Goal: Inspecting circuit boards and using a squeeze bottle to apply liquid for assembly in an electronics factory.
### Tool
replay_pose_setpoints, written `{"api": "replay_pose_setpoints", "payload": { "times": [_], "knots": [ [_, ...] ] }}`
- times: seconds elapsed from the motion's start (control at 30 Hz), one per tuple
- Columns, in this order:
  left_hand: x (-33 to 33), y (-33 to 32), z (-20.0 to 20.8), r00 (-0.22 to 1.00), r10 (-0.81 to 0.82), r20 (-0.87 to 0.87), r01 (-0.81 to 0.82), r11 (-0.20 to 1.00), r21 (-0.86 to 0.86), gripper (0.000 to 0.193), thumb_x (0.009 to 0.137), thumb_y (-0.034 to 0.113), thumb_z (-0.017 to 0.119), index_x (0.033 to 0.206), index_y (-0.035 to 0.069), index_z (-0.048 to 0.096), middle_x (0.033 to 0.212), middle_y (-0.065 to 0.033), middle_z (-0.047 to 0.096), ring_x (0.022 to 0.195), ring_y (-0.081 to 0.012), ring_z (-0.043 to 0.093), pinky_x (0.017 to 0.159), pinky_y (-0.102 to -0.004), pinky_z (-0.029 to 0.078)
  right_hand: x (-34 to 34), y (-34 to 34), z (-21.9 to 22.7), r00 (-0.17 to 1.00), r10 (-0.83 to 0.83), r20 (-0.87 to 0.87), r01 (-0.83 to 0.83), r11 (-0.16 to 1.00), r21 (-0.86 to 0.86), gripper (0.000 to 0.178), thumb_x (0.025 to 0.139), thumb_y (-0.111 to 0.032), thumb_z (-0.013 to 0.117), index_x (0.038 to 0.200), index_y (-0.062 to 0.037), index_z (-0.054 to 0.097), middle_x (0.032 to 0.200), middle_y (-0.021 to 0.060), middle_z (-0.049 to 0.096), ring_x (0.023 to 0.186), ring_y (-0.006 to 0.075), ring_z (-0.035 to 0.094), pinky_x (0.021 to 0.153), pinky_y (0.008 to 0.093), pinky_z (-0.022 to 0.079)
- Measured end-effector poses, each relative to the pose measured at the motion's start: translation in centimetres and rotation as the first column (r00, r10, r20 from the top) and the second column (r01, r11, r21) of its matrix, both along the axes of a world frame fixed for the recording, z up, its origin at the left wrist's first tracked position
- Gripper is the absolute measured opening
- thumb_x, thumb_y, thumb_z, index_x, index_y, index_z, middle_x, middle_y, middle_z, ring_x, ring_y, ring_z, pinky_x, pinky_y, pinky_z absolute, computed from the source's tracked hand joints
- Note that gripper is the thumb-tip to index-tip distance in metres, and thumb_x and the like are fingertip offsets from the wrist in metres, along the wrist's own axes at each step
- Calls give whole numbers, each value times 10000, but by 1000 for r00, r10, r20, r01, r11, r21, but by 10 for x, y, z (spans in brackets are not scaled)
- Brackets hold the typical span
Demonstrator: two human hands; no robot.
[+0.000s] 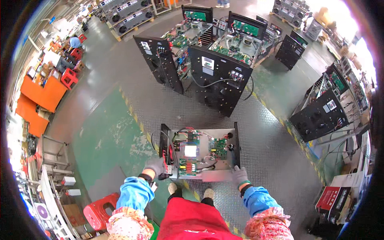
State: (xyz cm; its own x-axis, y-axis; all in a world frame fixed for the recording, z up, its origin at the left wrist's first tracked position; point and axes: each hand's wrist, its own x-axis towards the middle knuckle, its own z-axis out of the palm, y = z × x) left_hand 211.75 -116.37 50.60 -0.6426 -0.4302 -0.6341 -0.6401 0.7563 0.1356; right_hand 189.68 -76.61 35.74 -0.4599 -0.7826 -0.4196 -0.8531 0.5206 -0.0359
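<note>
In front of me is an open metal electronics chassis (216,175), with a black panel at its left and right ends. Inside sit green circuit boards (218,149), a white block (190,151) and loose wiring. My left hand (155,165), in a grey glove, is closed on the chassis's near left corner by the black end panel. At the near right corner, my right hand (240,177), also gloved in grey, grips the edge of the other panel. The fingertips of both hands are partly hidden. A dark cable loops over the left end panel.
Several open units with large black panels (218,80) stand ahead, cables hanging from them. More open units (320,116) are at the right, above a red-and-black box (333,200). A red stool (100,211) stands at my left, near a metal rack (54,154). Yellow-black tape lines mark the floor.
</note>
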Motion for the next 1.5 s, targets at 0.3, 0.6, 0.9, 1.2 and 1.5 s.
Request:
{"api": "replay_pose_setpoints", "payload": {
  "times": [0.3, 0.6, 0.9, 1.2, 1.5],
  "knots": [
    [-167, -37, -74, 668, -741, -63, 639, 615, -461, 545, 854, 246, 543, 1374, 132, 425, 1424, -100, 422, 1378, -308, 295, 1067, -539, 272, 81, -95, 99, 798, -593, 111, 595, 804, 15, 859, 684, -529, 716, 1337, -49, 428, 1212, 175, 541, 1112, 338, 541, 865, 494, 451],
    [-259, -17, -103, 511, -853, -107, 776, 511, -369, 343, 871, 199, 490, 1198, 139, 576, 1139, -88, 625, 1100, -290, 538, 979, -496, 348, 102, -209, 35, 518, -839, 168, 848, 529, 32, 950, 728, -482, 717, 1454, -79, 254, 1441, 178, 342, 1264, 360, 416, 957, 480, 410],
    [-329, 23, -114, 494, -849, -188, 757, 526, -387, 195, 855, 164, 499, 946, 134, 668, 889, -73, 703, 863, -273, 670, 717, -432, 475, 28, -163, 43, 365, -890, 275, 900, 412, 141, 703, 680, -158, 610, 1354, -279, 450, 1352, 199, 421, 1150, 412, 485, 986, 455, 407],
    [-391, 82, -108, 569, -821, -36, 766, 546, -339, 226, 872, 157, 511, 1066, 137, 625, 930, -74, 703, 899, -273, 674, 750, -455, 443, -63, -95, 65, 403, -856, 324, 869, 469, 157, 681, 681, -137, 635, 1330, -272, 478, 1380, 146, 413, 1257, 403, 398, 1013, 464, 409],
    [-487, 145, -94, 593, -777, -210, 650, 616, -446, 156, 876, 154, 495, 947, 150, 634, 945, -70, 676, 923, -260, 650, 737, -431, 469, -188, -24, 82, 470, -874, 119, 882, 468, -49, 572, 705, -137, 653, 1249, -275, 549, 1314, 67, 495, 1222, 303, 475, 990, 416, 427]
  ]
}}
